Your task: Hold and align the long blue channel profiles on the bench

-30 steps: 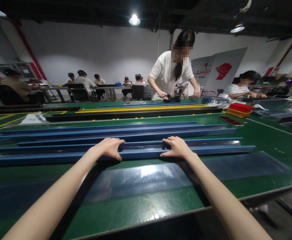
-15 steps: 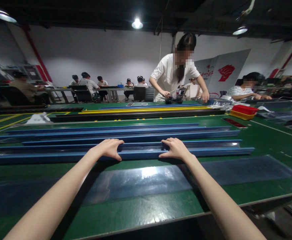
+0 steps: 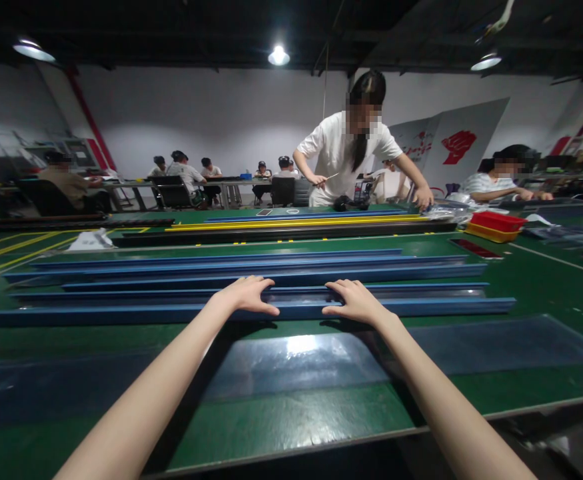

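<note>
Two-handed now, straddling the blue channel (image 3: pixel 298 311) just beyond the clear sheet (image 3: pixel 291 373) with left hand (image 3: pixel 245 294) and right hand (image 3: pixel 356 302). Grip spread wide; can't tell if pinching. Best to press evenly, without twisting!

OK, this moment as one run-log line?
left hand: fingers spread across nearest blue channel | right hand: same | clear sheet: flat on green table

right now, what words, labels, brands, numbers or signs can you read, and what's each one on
Nothing reads clearly enough to quote.
Back panel: red characters, too blurred to read; the red fist emblem is a picture.
Front blue channel: no lettering I can make out.
Dark red phone-like slab: no legible marks.
</note>
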Available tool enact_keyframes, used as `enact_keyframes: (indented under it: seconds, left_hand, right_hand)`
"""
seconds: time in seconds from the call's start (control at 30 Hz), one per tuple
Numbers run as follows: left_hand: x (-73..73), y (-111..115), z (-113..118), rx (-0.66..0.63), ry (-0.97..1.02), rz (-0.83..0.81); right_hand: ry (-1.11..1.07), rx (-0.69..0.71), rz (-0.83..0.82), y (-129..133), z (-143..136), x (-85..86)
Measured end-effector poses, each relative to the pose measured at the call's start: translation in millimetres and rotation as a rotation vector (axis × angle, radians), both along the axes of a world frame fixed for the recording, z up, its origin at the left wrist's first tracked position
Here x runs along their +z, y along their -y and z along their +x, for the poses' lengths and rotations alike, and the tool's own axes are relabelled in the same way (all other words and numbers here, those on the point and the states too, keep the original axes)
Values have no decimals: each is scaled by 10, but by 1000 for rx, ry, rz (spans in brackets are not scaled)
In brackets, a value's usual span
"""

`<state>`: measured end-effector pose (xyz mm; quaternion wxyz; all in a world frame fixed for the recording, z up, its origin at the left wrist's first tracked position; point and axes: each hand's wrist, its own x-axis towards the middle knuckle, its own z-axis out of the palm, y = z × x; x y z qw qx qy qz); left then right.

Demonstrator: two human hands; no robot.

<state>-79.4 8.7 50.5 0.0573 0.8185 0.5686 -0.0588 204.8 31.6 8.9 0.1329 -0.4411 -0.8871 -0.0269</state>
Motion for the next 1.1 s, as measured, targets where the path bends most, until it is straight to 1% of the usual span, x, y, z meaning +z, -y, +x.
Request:
enact_keyframes:
  seconds: [0.1,0.13,0.2,0.3,0.4,0.5,0.63,0.77,0.9,1.1]
  left_hand:
    - [-57,-9,359,-107,101,58]
    - [-79,-9,487,-148,121,76]
    - [-123,-10,724,-190,141,111]
    - [-201,-28,985,-188,149,147]
    - [-296,-60,1120,-141,150,193]
    - [-378,-86,1164,-89,147,257]
    - [-422,-102,1157,-94,141,338]
    - [-417,-104,1125,-117,121,370]
    - [-398,-97,1055,-114,106,371]
    - [-369,-85,888,-84,83,368]
  right_hand:
    - [-39,-8,-18,-8,123,-13]
    - [-49,-20,-22,-15,188,-18]
    - [-71,-60,-20,-33,345,-28]
    - [-97,-122,-1,-61,588,-47]
    - [-113,-154,20,-72,733,-70]
    - [-123,-171,41,-67,754,-90]
    - [-128,-175,44,-62,728,-97]
    - [-125,-169,32,-59,709,-96]
    - [-120,-174,30,-55,628,-99]
    - [-127,-112,36,-54,478,-95]
